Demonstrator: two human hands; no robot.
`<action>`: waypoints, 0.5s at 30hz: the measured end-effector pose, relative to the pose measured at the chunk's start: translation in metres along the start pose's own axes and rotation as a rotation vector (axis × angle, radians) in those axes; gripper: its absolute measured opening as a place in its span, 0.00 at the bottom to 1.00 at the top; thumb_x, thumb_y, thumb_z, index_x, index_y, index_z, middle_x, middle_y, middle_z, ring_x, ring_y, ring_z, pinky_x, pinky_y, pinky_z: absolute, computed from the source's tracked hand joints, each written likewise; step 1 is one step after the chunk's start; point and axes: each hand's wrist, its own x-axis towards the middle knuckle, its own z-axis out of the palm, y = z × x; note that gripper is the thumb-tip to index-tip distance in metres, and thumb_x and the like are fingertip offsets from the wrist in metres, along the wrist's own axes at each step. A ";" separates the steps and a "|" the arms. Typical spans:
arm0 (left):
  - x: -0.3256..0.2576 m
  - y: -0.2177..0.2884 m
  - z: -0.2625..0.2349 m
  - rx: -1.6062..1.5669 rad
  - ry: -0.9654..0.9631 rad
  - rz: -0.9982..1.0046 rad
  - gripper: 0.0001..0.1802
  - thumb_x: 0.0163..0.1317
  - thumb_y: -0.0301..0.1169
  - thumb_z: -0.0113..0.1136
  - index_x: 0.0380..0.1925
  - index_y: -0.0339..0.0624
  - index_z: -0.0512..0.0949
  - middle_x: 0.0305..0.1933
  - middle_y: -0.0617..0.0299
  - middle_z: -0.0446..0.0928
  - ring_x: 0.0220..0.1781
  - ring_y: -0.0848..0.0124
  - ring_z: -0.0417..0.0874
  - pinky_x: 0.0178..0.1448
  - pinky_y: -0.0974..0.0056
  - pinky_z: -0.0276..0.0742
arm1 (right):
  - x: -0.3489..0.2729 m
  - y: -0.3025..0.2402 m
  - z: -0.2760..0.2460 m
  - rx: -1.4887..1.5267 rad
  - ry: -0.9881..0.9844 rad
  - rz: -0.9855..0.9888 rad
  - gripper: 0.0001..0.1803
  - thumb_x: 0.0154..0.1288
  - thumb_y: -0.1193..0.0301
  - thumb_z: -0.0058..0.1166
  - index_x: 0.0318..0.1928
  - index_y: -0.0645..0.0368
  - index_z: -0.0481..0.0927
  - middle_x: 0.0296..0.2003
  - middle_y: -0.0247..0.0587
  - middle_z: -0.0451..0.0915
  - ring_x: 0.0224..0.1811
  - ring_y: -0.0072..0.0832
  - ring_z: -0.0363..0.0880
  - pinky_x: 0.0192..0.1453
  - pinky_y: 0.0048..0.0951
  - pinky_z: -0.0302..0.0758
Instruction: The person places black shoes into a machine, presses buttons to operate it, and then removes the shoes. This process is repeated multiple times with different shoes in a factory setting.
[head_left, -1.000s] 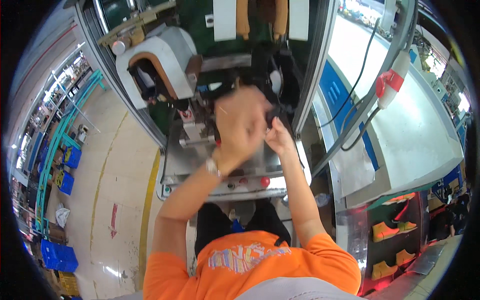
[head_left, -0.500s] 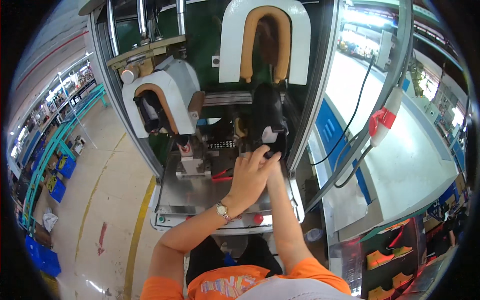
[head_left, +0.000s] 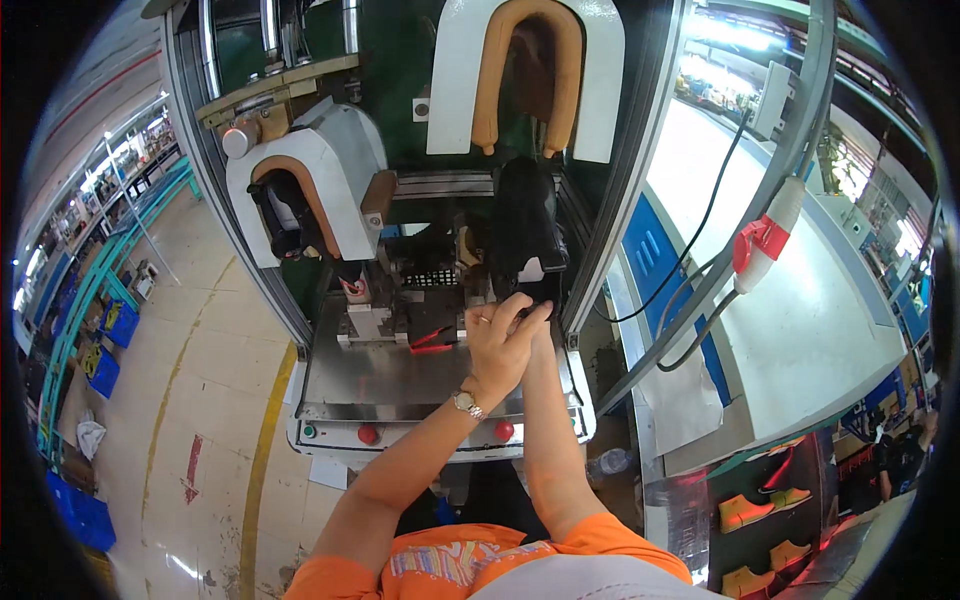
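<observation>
Both hands risen since before to the black shoe (head_left: 527,235) on the machine, my left hand (head_left: 497,342) over right hand (head_left: 535,305), grips closed at its heel, red pliers (head_left: 432,342) on the worktop (head_left: 380,385) beside.

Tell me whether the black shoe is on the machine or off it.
On it: the black shoe stands mounted on the machine below the U-shaped pad, both hands at its lower end.
</observation>
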 end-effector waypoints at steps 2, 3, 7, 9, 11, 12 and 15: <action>-0.003 0.000 0.001 0.012 0.005 -0.020 0.19 0.40 0.23 0.59 0.36 0.54 0.80 0.39 0.71 0.70 0.31 0.73 0.70 0.40 0.63 0.60 | 0.000 0.002 0.000 -0.001 0.008 -0.004 0.19 0.59 0.66 0.51 0.49 0.63 0.72 0.41 0.45 0.78 0.43 0.37 0.78 0.48 0.36 0.76; -0.003 -0.001 0.001 0.011 0.010 -0.024 0.19 0.40 0.22 0.60 0.36 0.54 0.81 0.38 0.71 0.70 0.31 0.73 0.70 0.40 0.63 0.59 | 0.000 0.001 0.000 -0.002 0.014 -0.005 0.19 0.59 0.66 0.51 0.49 0.63 0.72 0.41 0.45 0.78 0.43 0.37 0.78 0.48 0.36 0.76; -0.004 -0.002 -0.001 0.045 -0.001 -0.043 0.19 0.40 0.21 0.60 0.35 0.53 0.80 0.37 0.71 0.70 0.32 0.73 0.69 0.40 0.63 0.59 | 0.001 0.002 -0.002 -0.014 0.017 -0.014 0.19 0.59 0.66 0.51 0.49 0.63 0.72 0.41 0.45 0.78 0.43 0.37 0.78 0.48 0.35 0.75; -0.004 0.000 -0.001 0.067 -0.006 -0.046 0.19 0.41 0.23 0.59 0.37 0.55 0.80 0.38 0.73 0.70 0.32 0.73 0.70 0.39 0.62 0.59 | 0.000 0.005 -0.005 -0.012 0.021 -0.024 0.19 0.59 0.66 0.51 0.49 0.63 0.72 0.41 0.45 0.78 0.43 0.36 0.78 0.48 0.35 0.75; -0.001 0.003 0.000 0.059 0.003 -0.048 0.19 0.41 0.23 0.59 0.37 0.55 0.80 0.38 0.73 0.70 0.32 0.73 0.69 0.40 0.63 0.59 | -0.003 0.004 -0.009 -0.014 0.027 -0.037 0.19 0.59 0.67 0.51 0.49 0.63 0.72 0.41 0.45 0.78 0.43 0.36 0.78 0.48 0.35 0.75; -0.001 0.004 -0.001 0.051 0.010 -0.049 0.19 0.40 0.22 0.60 0.35 0.54 0.80 0.37 0.73 0.69 0.32 0.73 0.69 0.40 0.63 0.58 | -0.006 0.005 -0.010 -0.016 0.028 -0.041 0.19 0.59 0.67 0.51 0.49 0.63 0.72 0.41 0.45 0.78 0.43 0.36 0.78 0.48 0.35 0.75; -0.003 0.005 -0.002 0.051 0.019 -0.059 0.18 0.40 0.21 0.61 0.34 0.53 0.80 0.36 0.73 0.69 0.31 0.74 0.68 0.40 0.64 0.58 | -0.011 0.010 -0.011 -0.008 0.030 -0.044 0.19 0.59 0.67 0.51 0.49 0.63 0.72 0.41 0.44 0.78 0.43 0.36 0.78 0.48 0.34 0.75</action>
